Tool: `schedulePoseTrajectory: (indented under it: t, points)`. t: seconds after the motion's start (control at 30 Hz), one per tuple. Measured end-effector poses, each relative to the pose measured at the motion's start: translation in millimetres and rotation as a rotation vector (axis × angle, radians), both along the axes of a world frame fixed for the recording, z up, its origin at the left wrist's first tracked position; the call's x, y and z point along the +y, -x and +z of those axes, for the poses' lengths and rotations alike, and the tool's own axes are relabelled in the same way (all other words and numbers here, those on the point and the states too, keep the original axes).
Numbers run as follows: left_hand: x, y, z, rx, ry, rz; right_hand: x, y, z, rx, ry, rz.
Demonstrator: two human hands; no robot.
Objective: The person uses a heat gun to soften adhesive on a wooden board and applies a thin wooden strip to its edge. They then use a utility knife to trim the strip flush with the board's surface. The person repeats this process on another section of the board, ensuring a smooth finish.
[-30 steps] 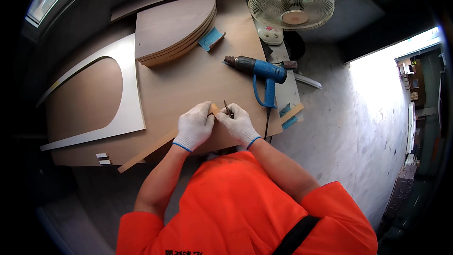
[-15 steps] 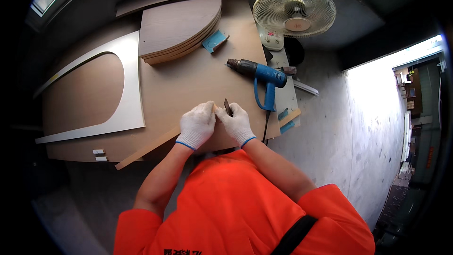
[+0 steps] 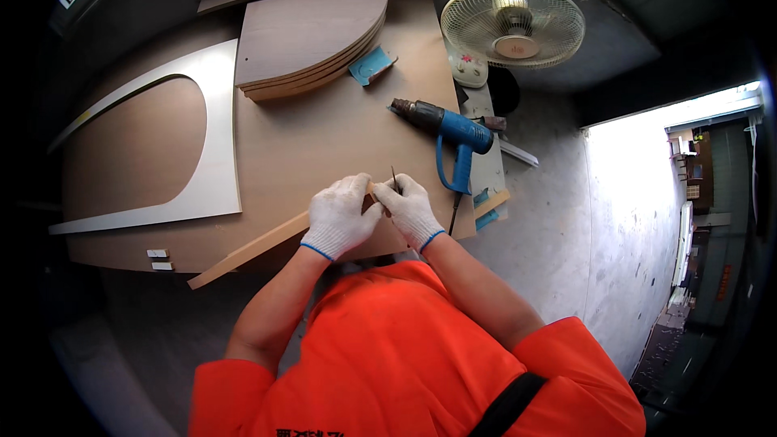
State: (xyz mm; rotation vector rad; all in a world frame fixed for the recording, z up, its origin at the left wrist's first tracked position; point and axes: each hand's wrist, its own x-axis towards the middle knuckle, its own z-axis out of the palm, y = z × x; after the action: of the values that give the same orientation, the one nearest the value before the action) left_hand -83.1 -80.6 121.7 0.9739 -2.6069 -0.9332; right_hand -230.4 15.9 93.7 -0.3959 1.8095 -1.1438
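Note:
My left hand (image 3: 338, 212), in a white knit glove, is closed round the upper end of a long tan wooden strip (image 3: 252, 253). The strip slants down to the left, past the near edge of the table. Beside it, my right hand (image 3: 407, 209), gloved alike, is closed on a knife whose thin dark blade (image 3: 394, 176) points up from the fingers. Its thumb side is close to the strip's end, near my left thumb. Whether the blade touches the wood is hidden by the fingers.
A blue heat gun (image 3: 453, 131) lies right of centre on the brown table (image 3: 320, 142). Beyond are stacked curved boards (image 3: 312, 32) and a blue piece (image 3: 372, 66). A white frame panel (image 3: 222, 133) lies left, two small white blocks (image 3: 160, 259) near the front edge. A fan (image 3: 514, 23) stands far right.
The blade in my right hand has turned and now shows thinner, almost edge-on. My left thumb has shifted toward the right hand. The view has moved slightly.

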Motion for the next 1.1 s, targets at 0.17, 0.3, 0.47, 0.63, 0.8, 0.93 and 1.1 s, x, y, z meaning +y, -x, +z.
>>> schedulePoseTrajectory:
  t: [0.17, 0.3, 0.47, 0.63, 0.8, 0.93, 1.1]
  points:
    - [-5.0, 6.8, 10.5, -0.087, -0.070, 0.040, -12.7, 4.5, 7.1, -0.008, 0.059, 0.034]
    - [-10.9, 10.1, 10.7, -0.075, -0.092, 0.095, -7.2, 15.8, 22.5, -0.076, -0.026, 0.024]
    - [-14.4, 16.2, 16.5, -0.091, -0.276, 0.164, 24.9, 10.3, 12.9, -0.195, 0.060, -0.036]
    - [-6.5, 19.5, 12.6, -0.082, -0.212, 0.182, 33.5, -2.0, 0.7, 0.143, 0.107, 0.059]
    - [-12.2, 13.1, 19.7, -0.111, -0.238, 0.140, 28.4, -2.7, 0.4, 0.207, 0.118, 0.122]
    - [-31.0, -5.3, 19.1, -0.175, -0.163, 0.003, 16.9, 0.4, 0.1, 0.263, 0.203, 0.153]
    - [-41.3, -16.2, 15.9, -0.192, -0.138, -0.071, 15.2, -5.2, 9.1, 0.343, 0.248, 0.112]
